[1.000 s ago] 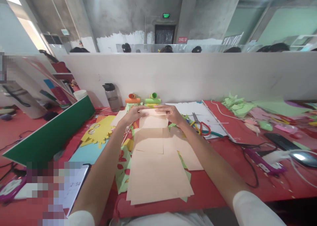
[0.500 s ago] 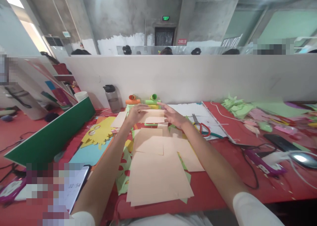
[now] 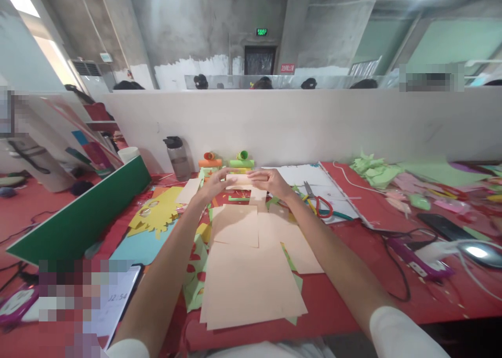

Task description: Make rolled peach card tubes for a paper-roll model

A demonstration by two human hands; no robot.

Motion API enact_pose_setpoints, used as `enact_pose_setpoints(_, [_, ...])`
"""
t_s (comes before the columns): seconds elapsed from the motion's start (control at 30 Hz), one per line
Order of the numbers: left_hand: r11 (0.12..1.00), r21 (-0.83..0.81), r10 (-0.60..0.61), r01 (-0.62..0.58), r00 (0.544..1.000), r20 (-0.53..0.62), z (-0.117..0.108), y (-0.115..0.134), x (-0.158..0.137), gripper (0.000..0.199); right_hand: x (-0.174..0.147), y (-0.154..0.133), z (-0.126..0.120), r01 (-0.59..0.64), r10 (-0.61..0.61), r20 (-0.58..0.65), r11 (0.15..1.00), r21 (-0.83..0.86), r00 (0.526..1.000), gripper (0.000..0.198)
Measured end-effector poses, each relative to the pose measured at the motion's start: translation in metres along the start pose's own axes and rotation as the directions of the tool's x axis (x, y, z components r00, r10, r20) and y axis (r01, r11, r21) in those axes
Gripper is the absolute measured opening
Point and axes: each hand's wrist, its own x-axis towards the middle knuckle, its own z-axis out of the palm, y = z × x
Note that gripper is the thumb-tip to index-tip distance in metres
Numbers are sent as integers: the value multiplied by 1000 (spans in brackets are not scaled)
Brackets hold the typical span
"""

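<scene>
My left hand and my right hand hold a small peach sheet of paper between them, fingers bent over its two ends. The sheet looks curled or folded into a narrow strip; which of the two I cannot tell. Below it on the table lie peach sheets of paper, large and small, overlapping. Behind my hands stand an orange paper roll and a green paper roll. Scissors with red handles lie to the right of my right hand.
A grey water bottle stands by the white partition. At the left are yellow cut paper, a green board and a phone. Crumpled green paper, a purple power strip and cables lie at the right.
My hands have come closer together. The small peach sheet, wider and flatter before, is now a narrower curled or folded strip between my fingers. The large sheets have stayed put.
</scene>
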Motion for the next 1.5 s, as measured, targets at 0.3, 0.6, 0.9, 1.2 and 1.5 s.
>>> enact_pose_setpoints(0.3, [985, -161, 44, -58, 995, -89, -8, -16, 7, 54, -1, -8, -6, -73, 91, -58, 960, 270, 994, 51])
enact_pose_setpoints(0.6, [988, 14, 156, -155, 976, -150, -9, -18, 7, 44, -2, -1, -18, -176, 172, 42, 926, 333, 984, 47])
enact_pose_setpoints(0.9, [970, -225, 64, -94, 988, -138, -9, -15, 7, 49, 4, 10, -15, -212, 228, -66, 959, 190, 971, 44])
enact_pose_setpoints(1.2, [931, -331, -139, 155, 988, 72, -22, -18, 2, 34, 3, 15, -18, -195, 214, -63, 955, 223, 975, 40])
enact_pose_setpoints(1.5, [965, -154, -200, 211, 976, 86, -25, -7, 5, 40, 4, 15, -16, -203, 220, -84, 962, 181, 972, 28])
